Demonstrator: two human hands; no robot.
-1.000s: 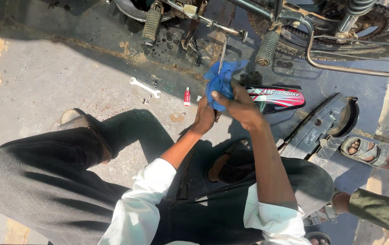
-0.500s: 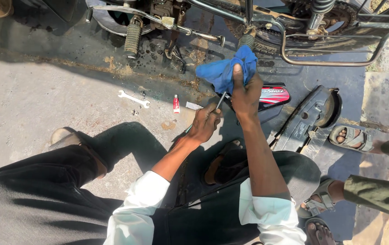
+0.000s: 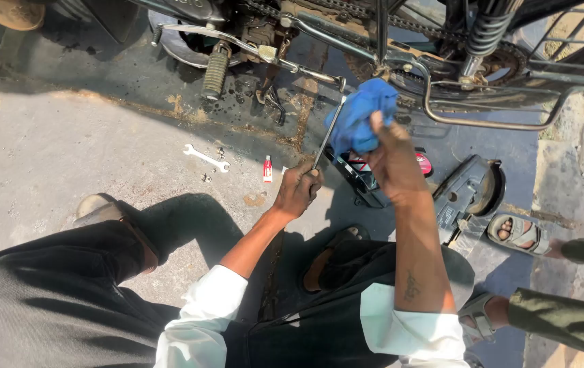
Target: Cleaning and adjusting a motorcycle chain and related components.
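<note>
The left hand (image 3: 296, 191) reaches forward with a bent wrist, fingers curled tight around one thin, grey metal rod (image 3: 328, 133) that slants up from the knuckles. The right hand (image 3: 391, 155) stretches further out on a straight arm, fingers clenched on one crumpled blue cloth (image 3: 362, 116) bunched above the fingertips. One silver open-ended spanner (image 3: 206, 158) and one small red-and-white tube (image 3: 267, 168) lie on the concrete left of the left fingers.
</note>
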